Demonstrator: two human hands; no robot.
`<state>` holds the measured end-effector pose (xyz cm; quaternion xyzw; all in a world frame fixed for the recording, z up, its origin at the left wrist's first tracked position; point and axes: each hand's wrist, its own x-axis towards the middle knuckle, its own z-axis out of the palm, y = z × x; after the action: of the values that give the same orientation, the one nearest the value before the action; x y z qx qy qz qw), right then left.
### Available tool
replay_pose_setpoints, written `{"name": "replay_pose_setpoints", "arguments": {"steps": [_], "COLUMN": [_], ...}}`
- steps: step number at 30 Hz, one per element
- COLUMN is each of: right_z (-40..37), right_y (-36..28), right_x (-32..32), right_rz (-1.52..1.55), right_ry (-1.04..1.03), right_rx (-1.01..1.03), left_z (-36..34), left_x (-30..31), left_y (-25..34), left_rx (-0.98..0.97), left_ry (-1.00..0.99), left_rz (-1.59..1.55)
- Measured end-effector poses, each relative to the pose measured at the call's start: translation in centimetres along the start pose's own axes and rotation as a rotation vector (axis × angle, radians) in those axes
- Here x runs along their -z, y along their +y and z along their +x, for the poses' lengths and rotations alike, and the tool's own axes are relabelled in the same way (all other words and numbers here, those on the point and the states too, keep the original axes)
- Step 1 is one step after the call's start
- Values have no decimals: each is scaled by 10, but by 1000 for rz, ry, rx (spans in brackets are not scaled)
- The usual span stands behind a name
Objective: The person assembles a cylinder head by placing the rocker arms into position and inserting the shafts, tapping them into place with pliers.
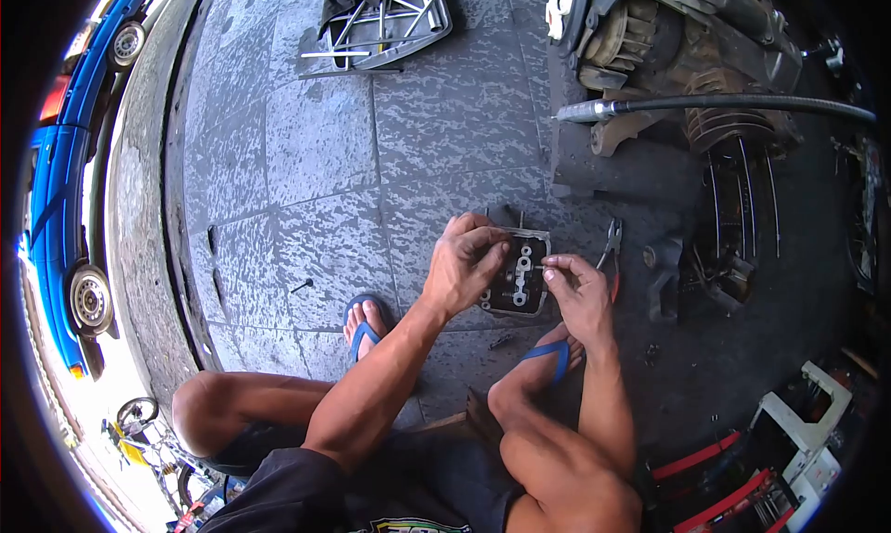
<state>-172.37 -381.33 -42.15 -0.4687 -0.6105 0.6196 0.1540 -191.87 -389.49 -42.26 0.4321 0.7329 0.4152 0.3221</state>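
Note:
On the floor between my feet sits a dark, box-shaped metal engine part (532,298) with a light rim and a pale metal piece with round bosses inside. My left hand (466,262) is at its upper left edge, thumb and fingers pinched together; what they hold, if anything, is hidden. At the right edge, the thumb and fingertips of my right hand (581,299) close on something small and thin at the part's side, too small to name. Pliers (612,241) with a red handle lie just beyond my right hand.
A large greasy engine assembly (640,46) stands at the upper right, with a black hose (733,102) across it. A metal frame (385,46) with rods and dark cloth lies ahead. A small bolt-like piece (303,284) lies left. Red-and-white equipment (789,431) is lower right.

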Motion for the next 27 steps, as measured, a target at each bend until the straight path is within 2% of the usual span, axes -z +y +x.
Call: {"name": "replay_pose_setpoints", "arguments": {"steps": [5, 7, 8, 11, 15, 18, 20, 22, 26, 27], "right_z": [-1, -4, -6, -19, -45, -73, -86, -97, -105, -103], "right_y": [11, 13, 11, 6, 14, 20, 30, 30, 28, 24], "right_x": [-3, 0, 1, 6, 6, 0, -9, -19, -16, -12], "right_rz": [47, 116, 136, 71, 57, 119, 179, 263, 208, 201], "right_ry": [13, 23, 50, 124, 192, 217, 227, 205, 219, 217], "right_rx": [1, -72, -59, -79, -110, -129, -132, -181, -131, -121], "left_z": [-3, -7, -11, -20, -41, -66, -79, -90, -108, -113], "left_x": [2, -2, -3, -9, -17, -19, -18, -14, -17, -26], "left_y": [-4, -9, -12, -28, -48, -57, -57, -50, -43, -46], "left_rx": [-28, 62, 82, 150, 269, 345, 342, 472, 489, 439], "left_ry": [-11, 162, 165, 355, 461, 423, 465, 408, 386, 434], "left_rz": [-13, -92, -90, -216, -295, -272, -283, -256, -264, -226]}}
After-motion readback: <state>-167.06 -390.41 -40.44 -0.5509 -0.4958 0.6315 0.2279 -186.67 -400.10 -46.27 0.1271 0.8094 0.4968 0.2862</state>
